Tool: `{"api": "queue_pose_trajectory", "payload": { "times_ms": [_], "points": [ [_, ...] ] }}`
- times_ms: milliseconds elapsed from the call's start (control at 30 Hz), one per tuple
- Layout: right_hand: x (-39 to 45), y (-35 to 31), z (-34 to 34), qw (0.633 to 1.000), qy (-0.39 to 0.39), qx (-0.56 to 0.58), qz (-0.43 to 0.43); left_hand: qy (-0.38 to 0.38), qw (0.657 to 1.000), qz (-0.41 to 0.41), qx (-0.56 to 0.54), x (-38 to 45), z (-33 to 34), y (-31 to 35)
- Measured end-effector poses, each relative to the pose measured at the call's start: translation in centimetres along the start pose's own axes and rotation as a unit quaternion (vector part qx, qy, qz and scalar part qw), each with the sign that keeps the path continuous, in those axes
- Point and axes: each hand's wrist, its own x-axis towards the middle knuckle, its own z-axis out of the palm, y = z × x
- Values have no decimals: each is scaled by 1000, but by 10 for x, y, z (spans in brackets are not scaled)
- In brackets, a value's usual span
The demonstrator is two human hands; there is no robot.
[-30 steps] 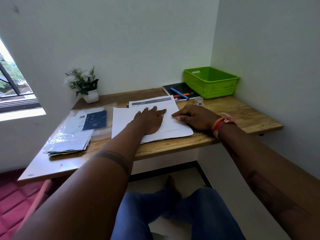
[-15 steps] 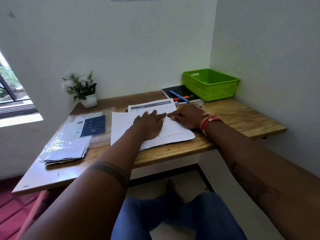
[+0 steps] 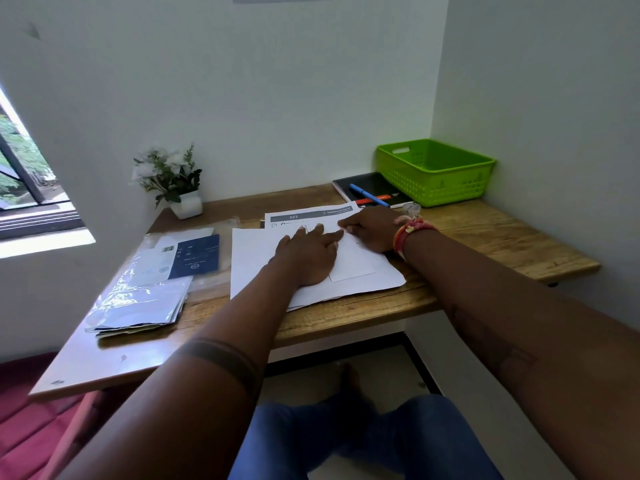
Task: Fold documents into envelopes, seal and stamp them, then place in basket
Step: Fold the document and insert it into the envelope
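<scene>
At the bottom of the frame we see blue-trousered knees (image 3: 363,441); above them, the wooden desk (image 3: 485,233). At centre, the left hand (image 3: 306,252) lies flat, fingers straight, pressing a folded white sheet (image 3: 349,265) on a stack of papers (image 3: 256,258). The right hand (image 3: 370,228), fingers loosely bent, touches the sheet's far edge, gripping nothing. Envelopes in plastic (image 3: 145,296) lie at left. Further back: notebook (image 3: 374,190), flower pot (image 3: 185,204), and, upper right, the green basket (image 3: 436,174)
</scene>
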Motion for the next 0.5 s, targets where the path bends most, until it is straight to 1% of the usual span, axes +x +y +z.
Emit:
{"api": "queue_pose_trajectory", "payload": {
  "times_ms": [133,333,433,500],
  "points": [
    [8,-6,-3,999,-23,-35,1,-1,1000,-1,-10,0,1,-1],
    [6,-15,-8,998,-29,-62,9,-3,1000,-4,-11,1,0,-1],
    [0,-16,-5,998,-7,-48,28,-5,1000,-3,-12,0,0,-1],
    [-2,-13,1,998,33,-28,40,-4,1000,-5,-11,0,0,0]
  ]
}}
